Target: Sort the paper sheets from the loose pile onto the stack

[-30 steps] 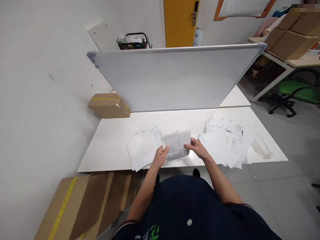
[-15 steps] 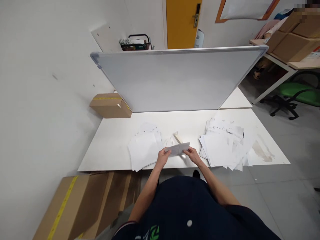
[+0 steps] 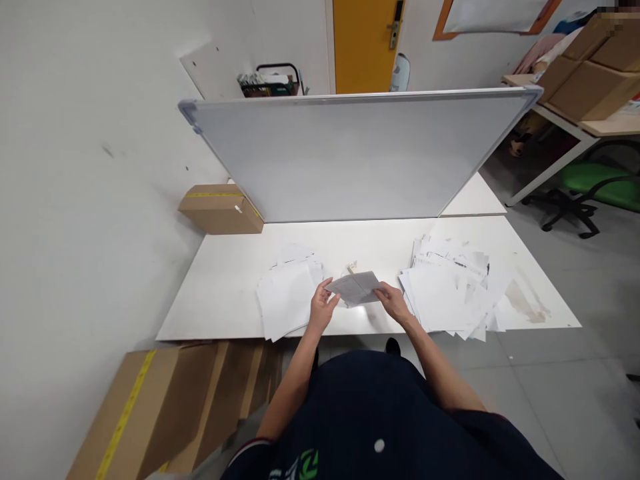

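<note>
A folded sheet of printed paper (image 3: 356,288) is held tilted above the white table, its print too small to read. My right hand (image 3: 395,302) pinches its right edge between thumb and fingers. At the left corner, my left hand (image 3: 321,309) has a looser hold, with thumb and fingers somewhat apart around the edge. Behind the paper, a small pale bar (image 3: 351,268) lies on the table, mostly hidden. Left of my hands is a pile of white sheets (image 3: 287,300); to the right lies a larger, untidy paper pile (image 3: 445,293).
A whiteboard (image 3: 350,157) stands along the back of the white table (image 3: 200,300). One cardboard box (image 3: 223,210) sits at the table's back left; larger cardboard boxes (image 3: 145,413) are at lower left. A green chair (image 3: 600,179) stands at right.
The paper was held up with its print facing me, then tipped nearly edge-on, and is now partly tilted back. My left hand's fingers have loosened and spread. Both piles look the same.
</note>
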Tool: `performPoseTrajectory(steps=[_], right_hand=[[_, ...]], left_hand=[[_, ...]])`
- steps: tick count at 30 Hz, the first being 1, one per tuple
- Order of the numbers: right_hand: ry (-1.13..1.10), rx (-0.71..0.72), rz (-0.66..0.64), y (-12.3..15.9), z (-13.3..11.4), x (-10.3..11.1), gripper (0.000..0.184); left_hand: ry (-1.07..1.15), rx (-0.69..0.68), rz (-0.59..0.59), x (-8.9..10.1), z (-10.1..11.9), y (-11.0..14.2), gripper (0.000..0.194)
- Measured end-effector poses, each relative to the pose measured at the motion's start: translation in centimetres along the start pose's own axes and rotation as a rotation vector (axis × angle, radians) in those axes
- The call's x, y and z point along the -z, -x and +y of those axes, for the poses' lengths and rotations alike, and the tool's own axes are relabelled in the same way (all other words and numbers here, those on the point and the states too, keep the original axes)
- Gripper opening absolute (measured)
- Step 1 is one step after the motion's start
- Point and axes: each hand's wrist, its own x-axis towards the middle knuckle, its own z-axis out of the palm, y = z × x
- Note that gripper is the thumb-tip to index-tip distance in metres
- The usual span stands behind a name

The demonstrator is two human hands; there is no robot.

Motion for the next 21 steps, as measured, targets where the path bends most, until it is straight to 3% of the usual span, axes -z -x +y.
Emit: performPoseTrajectory(steps=[4,7,10,14,21], right_hand=[[0.594,0.074,-0.136,0.5,-4.0,3.1,0.024],[0.844,0.086,-0.228,0.8,-6.0,3.1,0.024],[0.89,0.08,-0.298,1.1,-6.2,1.6,0.022],[0.886,0.012,-0.338,1.2,-4.6,0.0,0.024],[0.828,0.016,-0.245,1.2,-3.1,0.7,0.023]], left_hand=[[-0.438,-0.165,-0.014,0.8,0.0,0.1,0.049],[-0.564,-0.188,-0.086,0.5,-1.5,0.1,0.048],[-0.506,-0.102,-0.175,-0.2,-3.4,0.1,0.045],[-0.469,0.028,-0.256,-0.8,-5.2,0.1,0.026],[-0.453,0.032,-0.255,-1.5,-4.5,-0.2,0.025]])
